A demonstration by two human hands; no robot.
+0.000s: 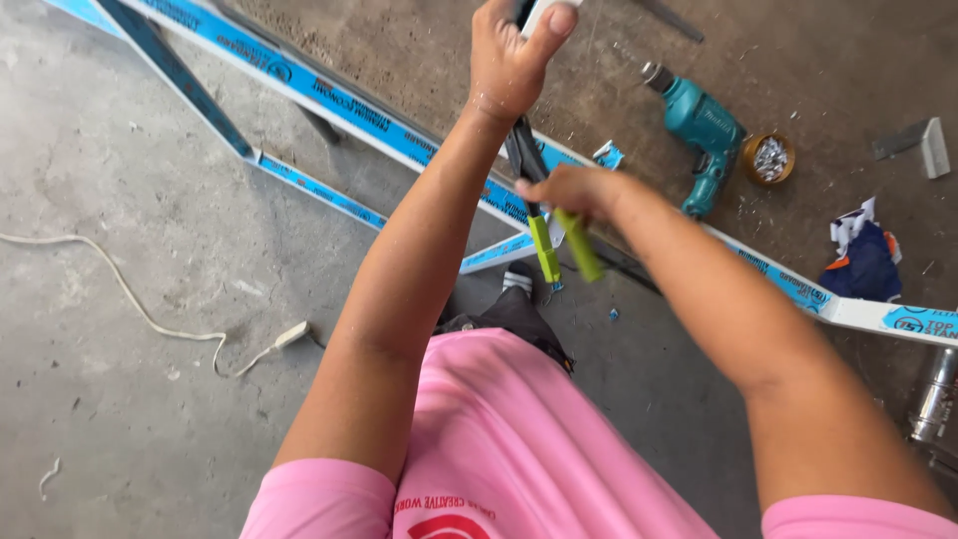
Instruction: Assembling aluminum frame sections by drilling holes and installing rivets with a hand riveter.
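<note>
My left hand (509,55) is raised at the top of the view, shut around a narrow white strip (544,10) whose upper part leaves the frame. Just below it, my right hand (574,190) grips a pair of snips with black blades (524,155) and yellow-green handles (564,245). The blades point up toward the strip, close under my left hand. Both arms reach out over my pink shirt.
A white frame with blue protective tape (339,105) lies across the concrete floor. A teal power drill (704,130) and a small round tin of screws (768,158) lie at the right, near a crumpled blue cloth (863,262). A white cord (150,319) trails at the left.
</note>
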